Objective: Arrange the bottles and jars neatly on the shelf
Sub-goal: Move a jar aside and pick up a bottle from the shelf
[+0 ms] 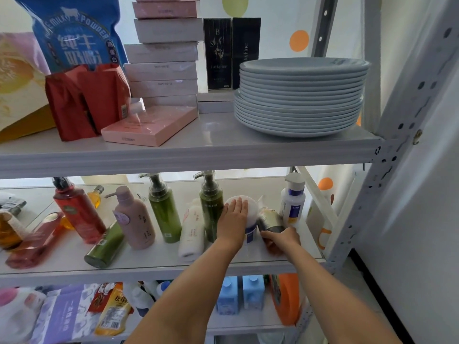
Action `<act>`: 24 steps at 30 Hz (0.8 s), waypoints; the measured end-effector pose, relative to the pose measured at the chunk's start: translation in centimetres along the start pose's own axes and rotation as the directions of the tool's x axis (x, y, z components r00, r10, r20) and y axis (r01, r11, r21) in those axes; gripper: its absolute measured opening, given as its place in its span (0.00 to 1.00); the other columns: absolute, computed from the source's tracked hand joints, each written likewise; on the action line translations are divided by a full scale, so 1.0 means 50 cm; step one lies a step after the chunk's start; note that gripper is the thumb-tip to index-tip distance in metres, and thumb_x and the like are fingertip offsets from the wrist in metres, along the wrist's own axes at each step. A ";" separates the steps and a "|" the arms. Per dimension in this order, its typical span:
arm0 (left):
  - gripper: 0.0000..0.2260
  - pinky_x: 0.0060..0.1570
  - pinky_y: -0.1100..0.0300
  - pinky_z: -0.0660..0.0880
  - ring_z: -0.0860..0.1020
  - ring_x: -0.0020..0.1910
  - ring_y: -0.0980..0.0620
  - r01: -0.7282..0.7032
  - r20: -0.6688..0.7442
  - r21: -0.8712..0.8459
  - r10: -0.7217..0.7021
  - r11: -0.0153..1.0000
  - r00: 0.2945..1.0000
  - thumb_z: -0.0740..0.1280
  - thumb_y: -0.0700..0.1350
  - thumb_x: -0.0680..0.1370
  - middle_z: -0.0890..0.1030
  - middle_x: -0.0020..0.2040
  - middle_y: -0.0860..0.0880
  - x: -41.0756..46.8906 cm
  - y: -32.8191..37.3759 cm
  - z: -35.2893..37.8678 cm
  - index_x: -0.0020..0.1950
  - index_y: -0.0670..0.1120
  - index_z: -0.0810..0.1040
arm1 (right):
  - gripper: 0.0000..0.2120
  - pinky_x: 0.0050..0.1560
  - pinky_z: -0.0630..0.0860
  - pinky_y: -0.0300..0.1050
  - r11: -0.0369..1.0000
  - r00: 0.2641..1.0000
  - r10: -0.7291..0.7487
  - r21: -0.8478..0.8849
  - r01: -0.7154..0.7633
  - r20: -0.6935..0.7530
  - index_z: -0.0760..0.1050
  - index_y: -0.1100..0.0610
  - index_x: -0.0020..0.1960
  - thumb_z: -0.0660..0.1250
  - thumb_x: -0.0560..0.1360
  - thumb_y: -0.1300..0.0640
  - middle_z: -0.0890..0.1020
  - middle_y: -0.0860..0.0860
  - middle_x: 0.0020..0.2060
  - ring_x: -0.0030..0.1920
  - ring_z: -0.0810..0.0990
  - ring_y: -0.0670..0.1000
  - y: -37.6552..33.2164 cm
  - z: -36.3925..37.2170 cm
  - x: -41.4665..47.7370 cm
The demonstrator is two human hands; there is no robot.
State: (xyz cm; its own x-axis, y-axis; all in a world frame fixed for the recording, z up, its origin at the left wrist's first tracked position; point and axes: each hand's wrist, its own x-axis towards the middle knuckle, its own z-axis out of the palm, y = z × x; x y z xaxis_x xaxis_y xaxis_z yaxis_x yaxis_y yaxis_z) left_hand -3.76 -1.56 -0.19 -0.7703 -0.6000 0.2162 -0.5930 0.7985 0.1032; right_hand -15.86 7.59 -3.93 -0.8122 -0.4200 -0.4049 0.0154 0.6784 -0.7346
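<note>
On the middle shelf (159,265), my left hand (233,217) lies flat with straight fingers on the white round-topped bottle (250,212). My right hand (282,238) grips a tilted metallic bottle (269,219) just right of it. A white pump bottle with a blue label (291,202) stands at the far right. Two green pump bottles (165,209) (211,207) stand upright; a white bottle (192,230) leans between them. A pink pump bottle (135,219) and a red bottle (78,211) stand to the left. A green bottle (104,245) and a red one (34,244) lie on their sides.
The upper shelf holds a stack of grey plates (300,95), stacked pink boxes (164,63), red pouches (84,100) and a blue milk powder bag (74,33). The lower shelf carries blue bottles (239,294), an orange jug (288,299) and snack packets. A perforated steel upright (387,155) bounds the right side.
</note>
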 end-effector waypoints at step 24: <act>0.16 0.52 0.48 0.76 0.77 0.47 0.46 0.239 0.187 -0.741 -0.149 0.628 0.971 0.57 0.54 0.81 0.77 0.44 0.45 -0.105 0.046 -0.006 0.50 0.43 0.74 | 0.30 0.46 0.80 0.50 0.897 0.999 -0.012 0.441 0.026 -0.034 0.70 0.67 0.58 0.78 0.64 0.55 0.79 0.59 0.47 0.47 0.80 0.57 0.067 -0.037 -0.172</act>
State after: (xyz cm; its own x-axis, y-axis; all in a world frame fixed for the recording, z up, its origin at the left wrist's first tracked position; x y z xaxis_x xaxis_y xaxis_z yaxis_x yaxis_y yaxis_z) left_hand -1.02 3.46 -0.80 -0.7035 -0.7105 0.0131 -0.3824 0.3940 0.8358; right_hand -9.92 14.57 -1.89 -0.8315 -0.4076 -0.3776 0.2504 0.3317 -0.9095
